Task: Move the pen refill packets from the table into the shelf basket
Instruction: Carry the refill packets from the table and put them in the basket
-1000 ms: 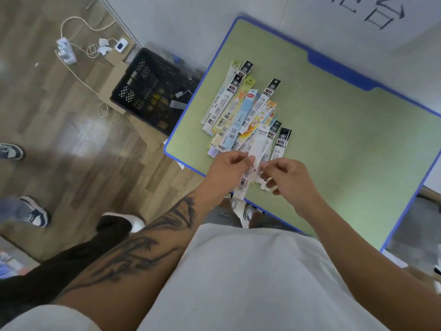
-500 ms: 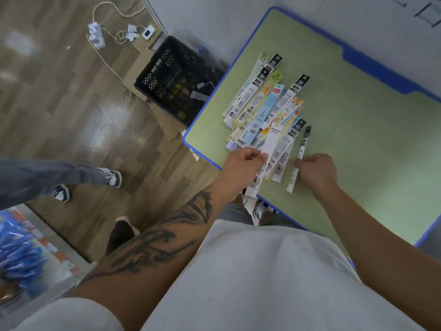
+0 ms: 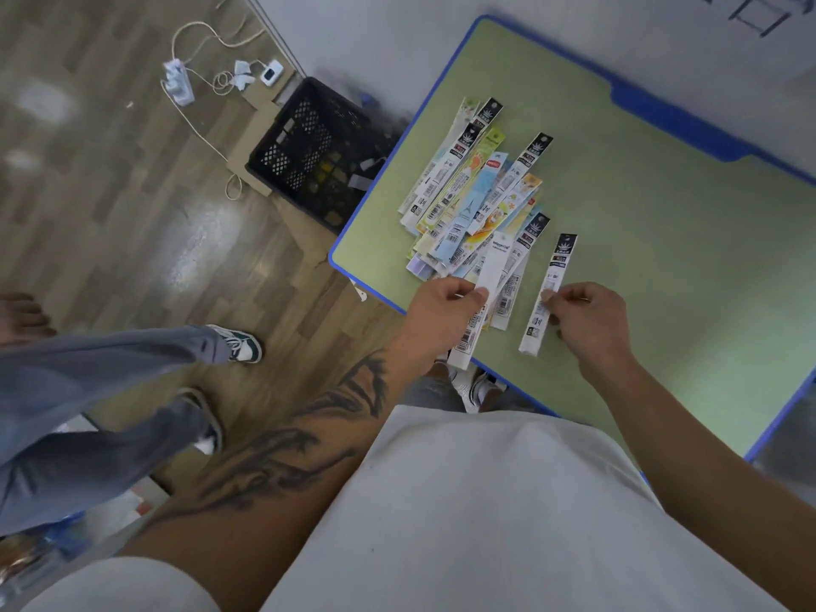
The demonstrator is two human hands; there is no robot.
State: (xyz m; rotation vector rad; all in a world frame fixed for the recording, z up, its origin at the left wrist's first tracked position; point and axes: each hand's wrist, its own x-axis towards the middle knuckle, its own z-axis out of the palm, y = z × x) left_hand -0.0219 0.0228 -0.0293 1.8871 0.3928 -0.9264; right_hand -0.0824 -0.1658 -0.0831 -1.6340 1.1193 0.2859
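Since half a second earlier, the right hand had drawn one black-topped packet a little farther from the pile, and another person's grey trouser legs had stepped in closer on the left. Nearest the body, the two hands were apart at the near edge of the desk. Fingers of the left hand were curled round the lower part of a long white packet, whose bottom end stuck out past the desk edge below the hand. Thumb and forefinger of the right hand pinched the lone black-topped packet at its middle, and it lay just beside the others, clear of them, to the right. Just beyond the left hand, the pile of pen refill packets lay fanned on the green desk top, overlapping one another, with black, yellow, pale blue and orange wrappers showing. Farther off to the left of the hands, a black crate stood on the wooden floor against the desk corner, resting partly on cardboard. Beyond the crate, a white power strip and its cords lay on the floor by the wall.
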